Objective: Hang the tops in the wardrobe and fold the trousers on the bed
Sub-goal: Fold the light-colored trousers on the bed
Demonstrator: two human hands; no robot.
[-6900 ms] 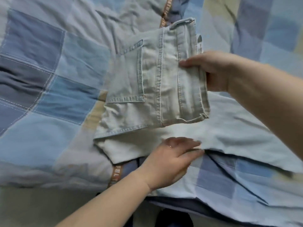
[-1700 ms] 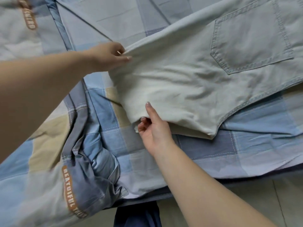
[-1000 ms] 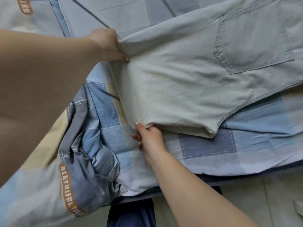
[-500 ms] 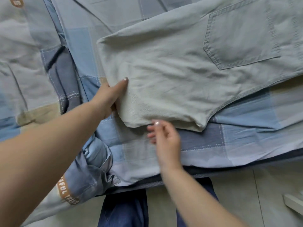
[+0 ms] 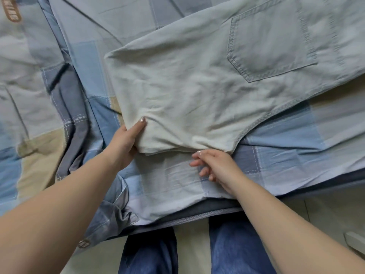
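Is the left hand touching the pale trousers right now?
Touching. In the head view the left hand grips the near corner of the pale trousers, its thumb pressed on top of the fabric and the cloth bunching around it.

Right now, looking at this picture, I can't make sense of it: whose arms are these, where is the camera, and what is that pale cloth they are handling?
There is no machine here. A person wears a wide-angle camera on the head, which looks forward and down, so the two bare arms that reach in from below are that person's own. Their legs in blue jeans show at the bottom, standing at the edge of a bed.

The bed is covered with a checked blue, grey and beige quilt. On it lie pale, light-blue trousers, with a stitched back pocket facing up.

The left hand grips the near left edge of the trousers, thumb on top. The right hand is at their near edge with its fingers loosely curled; whether it holds the cloth cannot be told.
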